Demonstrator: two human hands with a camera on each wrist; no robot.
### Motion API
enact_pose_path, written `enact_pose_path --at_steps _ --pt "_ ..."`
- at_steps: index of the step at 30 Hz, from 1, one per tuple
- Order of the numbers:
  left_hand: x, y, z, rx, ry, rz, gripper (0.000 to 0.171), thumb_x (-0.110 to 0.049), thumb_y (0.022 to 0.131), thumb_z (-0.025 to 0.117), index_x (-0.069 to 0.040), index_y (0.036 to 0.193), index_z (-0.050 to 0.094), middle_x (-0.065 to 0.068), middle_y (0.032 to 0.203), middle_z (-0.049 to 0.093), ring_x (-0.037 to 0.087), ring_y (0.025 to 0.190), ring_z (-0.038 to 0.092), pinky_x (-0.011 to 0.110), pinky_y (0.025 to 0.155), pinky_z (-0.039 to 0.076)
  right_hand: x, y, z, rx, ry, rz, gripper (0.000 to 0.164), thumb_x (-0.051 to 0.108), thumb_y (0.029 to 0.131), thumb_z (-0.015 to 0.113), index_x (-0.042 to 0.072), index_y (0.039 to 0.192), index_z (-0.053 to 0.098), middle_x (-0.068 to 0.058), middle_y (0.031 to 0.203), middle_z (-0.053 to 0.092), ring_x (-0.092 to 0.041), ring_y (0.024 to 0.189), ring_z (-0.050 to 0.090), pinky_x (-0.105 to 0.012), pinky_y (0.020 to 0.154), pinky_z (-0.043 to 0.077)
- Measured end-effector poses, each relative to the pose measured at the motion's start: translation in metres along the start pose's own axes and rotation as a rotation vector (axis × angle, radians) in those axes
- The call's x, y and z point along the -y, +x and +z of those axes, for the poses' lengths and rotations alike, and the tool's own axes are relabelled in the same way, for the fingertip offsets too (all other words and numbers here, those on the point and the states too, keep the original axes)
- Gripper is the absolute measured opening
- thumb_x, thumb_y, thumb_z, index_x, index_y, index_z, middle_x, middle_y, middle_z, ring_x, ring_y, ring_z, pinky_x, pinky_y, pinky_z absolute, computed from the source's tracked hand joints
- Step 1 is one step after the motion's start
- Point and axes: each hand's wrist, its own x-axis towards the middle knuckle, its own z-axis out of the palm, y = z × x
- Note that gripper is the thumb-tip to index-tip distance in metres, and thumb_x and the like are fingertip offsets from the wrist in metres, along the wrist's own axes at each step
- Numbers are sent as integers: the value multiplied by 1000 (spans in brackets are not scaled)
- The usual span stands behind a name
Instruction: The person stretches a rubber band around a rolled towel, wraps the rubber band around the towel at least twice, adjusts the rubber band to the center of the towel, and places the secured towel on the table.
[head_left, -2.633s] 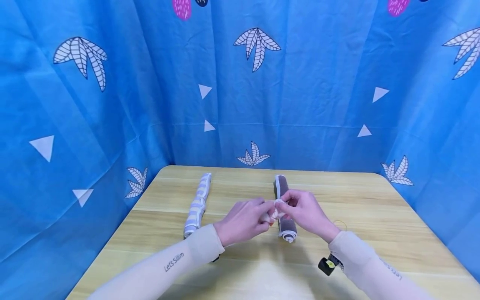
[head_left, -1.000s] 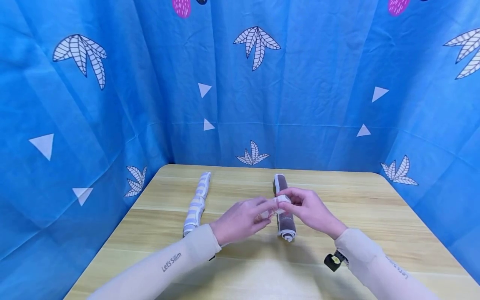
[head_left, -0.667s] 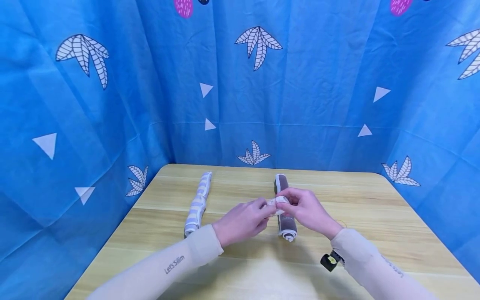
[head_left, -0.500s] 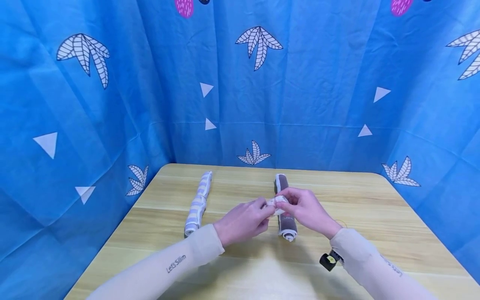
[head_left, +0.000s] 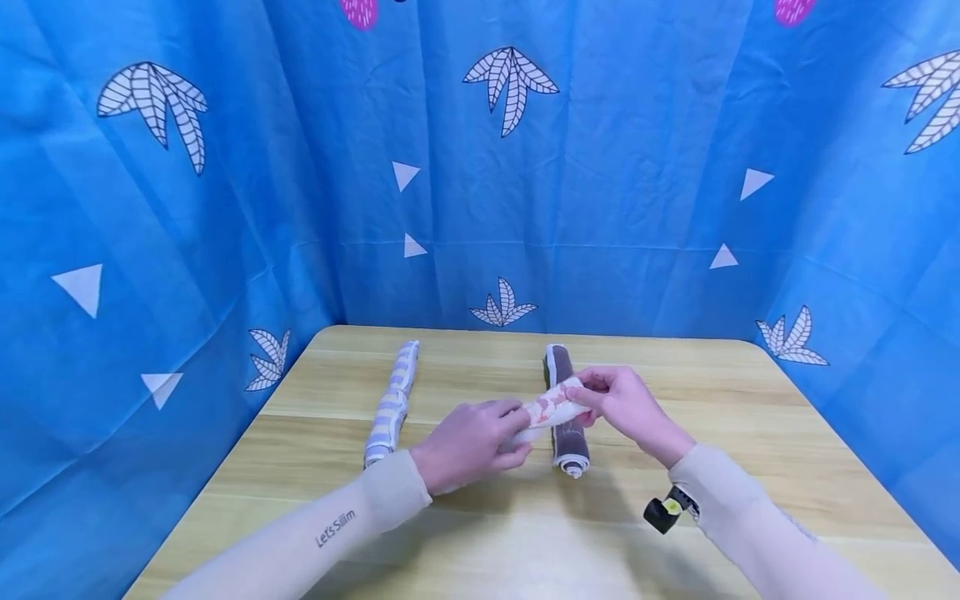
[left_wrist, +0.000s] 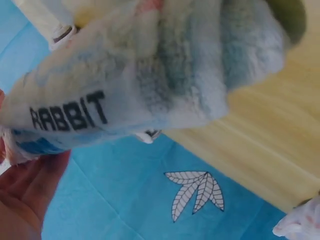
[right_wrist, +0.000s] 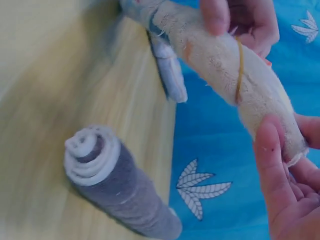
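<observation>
A rolled towel (head_left: 555, 406), pale with pinkish patches, is held in the air between both hands. Dark letters reading RABBIT show on the roll (left_wrist: 165, 80) in the left wrist view. A thin yellowish rubber band (right_wrist: 240, 70) circles it. My left hand (head_left: 476, 442) grips the nearer-left part with curled fingers. At the far end, my right hand (head_left: 626, 408) pinches the roll between thumb and fingers. Behind and below it on the table lies a dark grey-brown rolled towel (head_left: 572, 442) with white edges, partly covered by the held roll.
A lilac-and-white striped rolled towel (head_left: 392, 408) lies at the left of the wooden table (head_left: 480, 358). Blue patterned curtains (head_left: 637, 167) surround the table's back and sides. A small black wrist camera (head_left: 662, 515) hangs under the right wrist.
The hands have spread apart, the right one shifting rightward and the left one slightly leftward. More of the held towel's length now shows between them. The two towels on the table stay put.
</observation>
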Motion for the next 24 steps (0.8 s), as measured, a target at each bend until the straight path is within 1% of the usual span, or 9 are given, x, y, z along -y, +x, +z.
enact_pose_path --at_steps 3,6,10,13,16,18,20,22,24 --pt "1 3 -3 37 -66 -78 33 -40 92 71 -18 113 59 -4 105 63 3 70 55 13 62 49 4 3 0 13 4 -13 28 18 95 68 -3 114 68 -13 92 72 -22 69 67 -34 65 59" --pt "3 6 -4 82 -172 -146 27 -34 94 70 -20 112 56 -6 103 62 4 69 55 14 61 49 4 4 0 40 -19 -39 29 20 96 68 0 115 67 -13 93 71 -23 69 66 -35 65 59" --pt "6 8 -8 141 -345 -235 25 -30 94 69 -26 115 56 -8 107 65 5 75 59 18 67 52 0 1 0 85 -24 -131 35 25 97 67 6 127 63 -13 105 70 -24 81 67 -38 71 61" --pt "10 8 -11 192 -494 -305 31 -31 94 69 -32 122 55 -8 112 66 6 81 61 22 72 54 -2 -3 -2 135 -6 -209 45 25 97 68 16 139 56 -13 115 67 -27 94 68 -39 78 61" --pt "15 7 -13 235 -607 -362 35 -33 94 68 -36 125 53 -8 113 64 8 83 63 24 71 54 -3 -7 -4 187 -5 -252 49 23 96 69 23 143 54 -11 119 65 -29 100 67 -35 82 59" --pt "17 6 -13 252 -648 -390 36 -34 94 67 -38 126 52 -7 114 64 9 84 64 25 71 55 -3 -8 -4 202 -13 -268 47 23 96 69 22 141 56 -10 117 66 -30 100 68 -32 83 58" --pt "18 6 -13 254 -662 -401 36 -34 94 67 -39 125 51 -7 115 63 10 85 64 25 72 55 -4 -8 -4 194 -22 -280 44 22 96 69 19 138 58 -9 117 67 -30 98 68 -31 82 58" --pt "19 7 -12 244 -655 -400 36 -33 94 66 -39 126 50 -7 115 63 11 86 64 26 73 55 -5 -6 -3 176 -21 -281 40 22 96 69 17 135 60 -9 116 68 -29 97 69 -30 82 58" --pt "18 7 -10 218 -619 -388 36 -32 95 66 -38 127 49 -6 115 64 11 87 63 27 73 55 -6 -5 -2 152 -16 -275 38 22 96 69 15 133 62 -9 117 68 -27 97 69 -30 82 59"
